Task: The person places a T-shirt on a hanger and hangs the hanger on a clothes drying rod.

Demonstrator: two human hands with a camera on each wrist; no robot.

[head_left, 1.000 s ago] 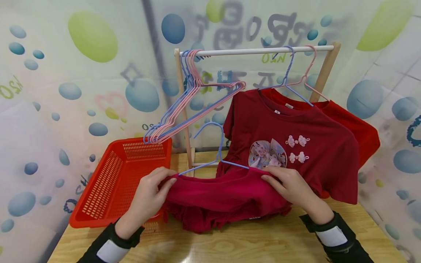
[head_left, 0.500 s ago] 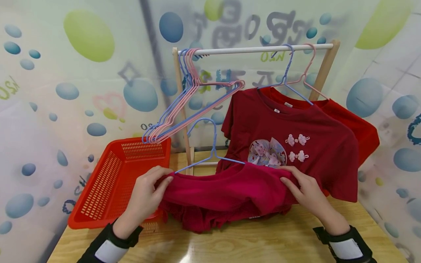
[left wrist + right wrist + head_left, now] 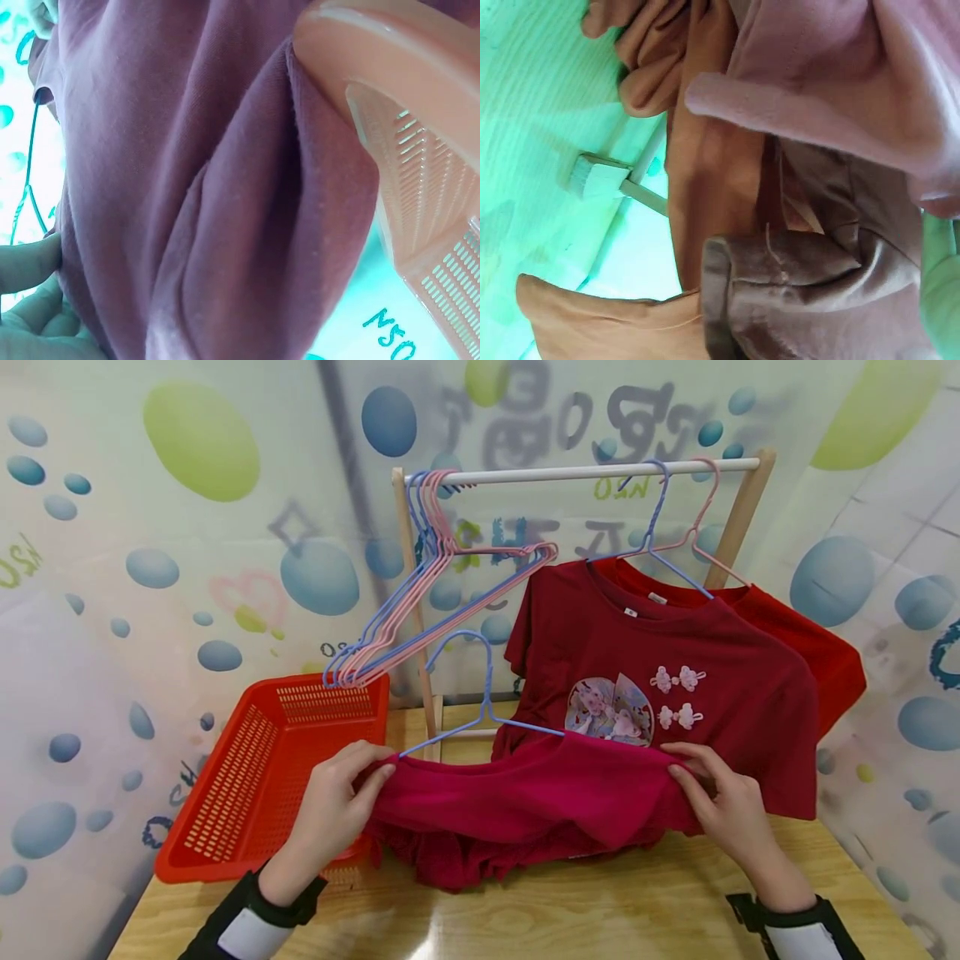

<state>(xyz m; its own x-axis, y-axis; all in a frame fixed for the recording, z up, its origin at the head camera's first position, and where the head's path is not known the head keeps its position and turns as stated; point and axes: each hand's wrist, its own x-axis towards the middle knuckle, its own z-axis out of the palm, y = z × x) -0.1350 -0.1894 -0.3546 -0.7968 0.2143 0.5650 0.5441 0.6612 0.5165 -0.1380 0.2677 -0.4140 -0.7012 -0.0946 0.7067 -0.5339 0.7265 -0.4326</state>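
Observation:
A crimson shirt (image 3: 517, 797) is stretched between both hands above the table, its lower part bunched on the tabletop. Inside its neckline sits a blue hanger (image 3: 486, 693), hook pointing up. My left hand (image 3: 345, 793) pinches the shirt's left shoulder, close to the hanger's left arm. Farther right, my right hand (image 3: 720, 793) pinches the cloth past the shoulder, toward the sleeve. In the left wrist view, folds of the shirt (image 3: 187, 180) fill the middle, with the left fingers (image 3: 30, 262) at its edge. The right wrist view shows the right fingers (image 3: 939, 277) beside the shirt (image 3: 817, 112).
A wooden rack with a white rail (image 3: 562, 475) stands behind. Several pink and blue hangers (image 3: 442, 585) hang at its left. A dark red printed T-shirt (image 3: 720, 652) and a brighter red garment (image 3: 817, 643) hang at its right. A red plastic basket (image 3: 180, 843) stands left on the table (image 3: 570, 918).
My right hand has slid to the right along the shirt, drawing its right side out wider. The hanger and my left hand have shifted slightly left and up, then stayed nearly still.

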